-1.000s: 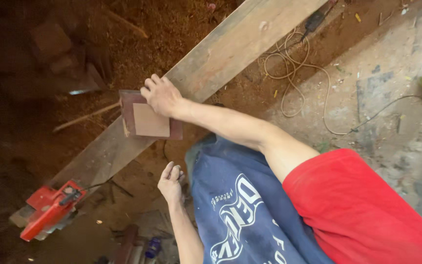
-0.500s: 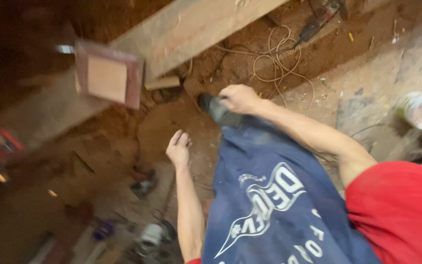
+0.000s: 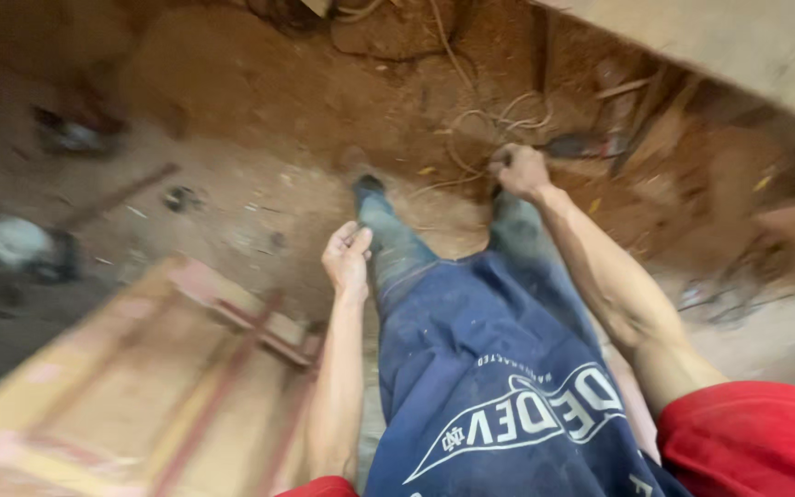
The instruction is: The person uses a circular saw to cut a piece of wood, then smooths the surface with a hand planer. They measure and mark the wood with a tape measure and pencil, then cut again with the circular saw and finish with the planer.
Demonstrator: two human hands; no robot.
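My right hand (image 3: 519, 170) reaches down to the dirt floor with its fingers closed into a fist. It sits right beside a tangle of pale cord (image 3: 499, 120); the blur hides whether any cord is in the fist. My left hand (image 3: 347, 258) hangs in front of my left leg, fingers loosely curled and apart, holding nothing. Below both hands are my blue work trousers (image 3: 489, 368) with white lettering and my dark boots (image 3: 370, 198). Red sleeves show at the lower right.
A light wooden beam (image 3: 738, 46) crosses the upper right corner. A pale wooden board with reddish bars (image 3: 186, 368) lies at the lower left. A blurred grey object (image 3: 11, 244) and dark scraps (image 3: 75, 133) lie on the red-brown dirt at the left.
The view has swung down and away from the beam and the small square block. My right hand has left the beam, dropped to the floor by the cord and closed. The left hand stays by my leg.
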